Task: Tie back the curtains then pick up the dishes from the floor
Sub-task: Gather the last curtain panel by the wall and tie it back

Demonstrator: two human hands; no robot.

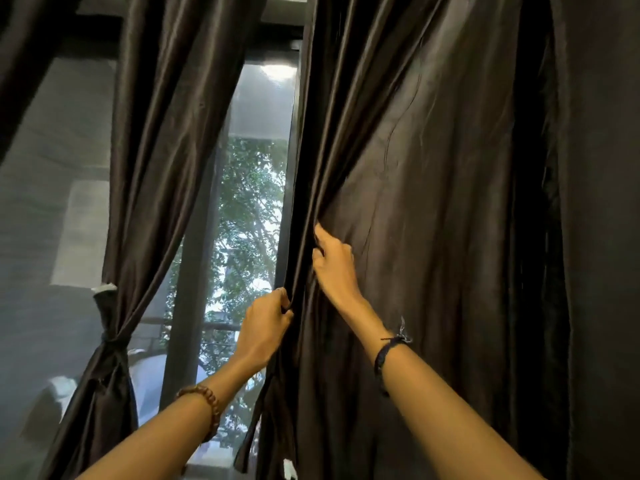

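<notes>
Two dark brown satin curtains hang before a window. The left curtain (152,150) is gathered and bound low down by a tie-back (112,336). The right curtain (433,202) hangs loose. My left hand (265,327) grips the right curtain's inner edge, fingers curled round the fabric. Higher up and to the right, my right hand (334,265) pinches a fold of the same curtain. No dishes are in view.
Between the curtains the window (249,216) shows trees outside, with a dark vertical frame bar (194,289). A further dark curtain panel (602,237) hangs at the far right. The window sill (211,469) lies at the bottom centre.
</notes>
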